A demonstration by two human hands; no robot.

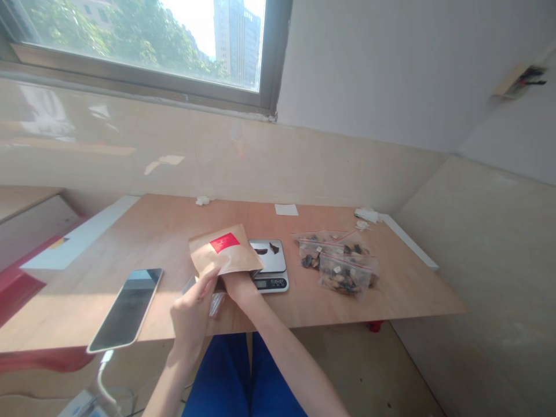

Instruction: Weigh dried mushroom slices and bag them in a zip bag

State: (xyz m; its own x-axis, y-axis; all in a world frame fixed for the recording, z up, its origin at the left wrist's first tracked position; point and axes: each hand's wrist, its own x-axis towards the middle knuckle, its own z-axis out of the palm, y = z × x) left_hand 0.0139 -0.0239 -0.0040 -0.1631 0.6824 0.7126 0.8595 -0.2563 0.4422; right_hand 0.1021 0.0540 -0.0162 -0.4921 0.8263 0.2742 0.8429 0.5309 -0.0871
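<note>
Now the brown paper bag (pixel 237 259), with a red label (pixel 225 242) on its upper side, lies between the two hands, tilted above the table (pixel 174 234), and its open edge faces toward the person. The left hand (pixel 193 310) grasps this near edge at its left part, with the thumb near the rim. The right hand (pixel 237 285) is put under the upper side of the bag, into the opening; its fingers are hidden, so I cannot tell if they hold something. Just beside the bag, to the right and partly covered by it, stands a kitchen scale (pixel 273 264), and on its silver plate lie dark dried pieces (pixel 274 248). Beside the left hand some clear plastic (pixel 216 304) shows. Farther to the right, several clear plastic bags (pixel 345 279) with brown and dark contents lie overlapping each other. On the left side, a phone (pixel 127 310) rests at the front edge of the table, and a white cable (pixel 102 373) is at its lower end. At the back of the wooden surface lie a white card (pixel 286 209) and, toward the right corner, some white papers (pixel 367 215). Behind stands a wall with pale tiles (pixel 243 159), and above at the left a window (pixel 174 55) shows green trees and a tall building.
</note>
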